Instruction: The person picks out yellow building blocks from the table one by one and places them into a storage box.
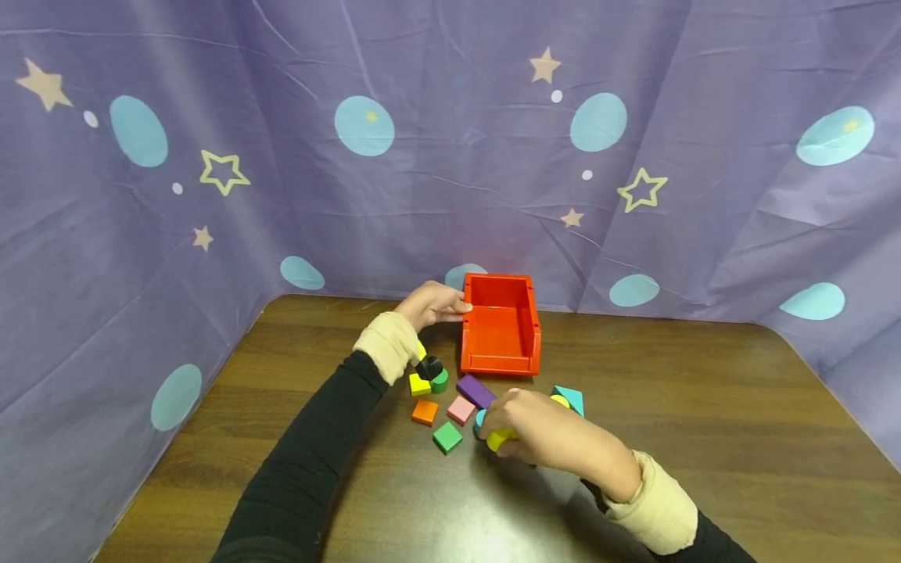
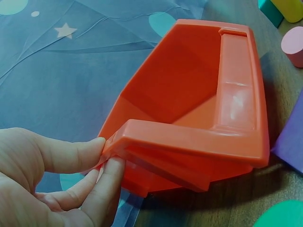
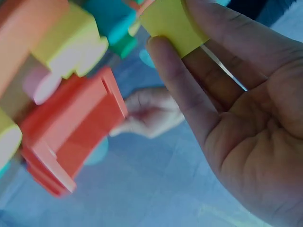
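Note:
At the back of the table stands a red plastic bin [image 1: 500, 365]. My left hand [image 1: 432, 303] pinches its left rim between thumb and fingers, as the left wrist view shows closely. My right hand [image 1: 545, 426] holds a yellow block [image 3: 171, 23] with thumb and fingertips, low over the table in front of the bin. A blue block [image 1: 479, 422] lies right by those fingers, partly covered. Nearby are a purple block [image 1: 475, 390], a pink block [image 1: 461, 409], a green block [image 1: 447, 437] and an orange block [image 1: 425, 412].
A yellow block [image 1: 419, 385] and a green round block [image 1: 439, 381] lie near my left wrist. Beyond my right hand is a teal block [image 1: 572, 400], partly hidden. A purple patterned curtain [image 1: 450, 156] hangs behind the brown wooden table [image 1: 669, 375].

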Demonstrator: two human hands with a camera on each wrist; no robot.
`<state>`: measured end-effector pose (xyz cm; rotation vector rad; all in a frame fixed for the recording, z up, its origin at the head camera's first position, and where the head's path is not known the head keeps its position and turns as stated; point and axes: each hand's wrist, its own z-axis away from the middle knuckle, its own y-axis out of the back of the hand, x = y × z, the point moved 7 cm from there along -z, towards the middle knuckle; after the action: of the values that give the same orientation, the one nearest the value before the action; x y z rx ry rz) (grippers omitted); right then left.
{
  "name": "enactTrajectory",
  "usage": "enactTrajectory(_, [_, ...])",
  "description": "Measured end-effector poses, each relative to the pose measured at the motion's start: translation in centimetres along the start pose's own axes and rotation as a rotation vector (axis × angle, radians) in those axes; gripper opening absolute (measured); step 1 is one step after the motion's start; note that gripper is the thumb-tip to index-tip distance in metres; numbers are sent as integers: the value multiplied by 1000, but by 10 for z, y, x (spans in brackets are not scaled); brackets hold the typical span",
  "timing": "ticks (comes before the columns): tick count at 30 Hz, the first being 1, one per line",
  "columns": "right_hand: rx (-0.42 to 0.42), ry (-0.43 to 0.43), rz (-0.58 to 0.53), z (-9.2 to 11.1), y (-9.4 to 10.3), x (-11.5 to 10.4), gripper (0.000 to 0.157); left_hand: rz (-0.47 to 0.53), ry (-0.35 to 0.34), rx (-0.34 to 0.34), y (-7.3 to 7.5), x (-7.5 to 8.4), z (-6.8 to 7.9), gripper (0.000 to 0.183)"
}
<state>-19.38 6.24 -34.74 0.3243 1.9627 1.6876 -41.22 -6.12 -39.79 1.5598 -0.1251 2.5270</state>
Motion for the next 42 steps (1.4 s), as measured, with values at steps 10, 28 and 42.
enactTrajectory(10, [57,-41,13,-6,49,19,24,-43,-16,4,0,4,3,53])
enactTrajectory(28, [114,-95,35,-34,132,54,24,-35,-39,40,0,7,4,50])
enactTrajectory(42, [118,-184,88,-93,145,87,18,-5,-35,31,0,-5,5,50])
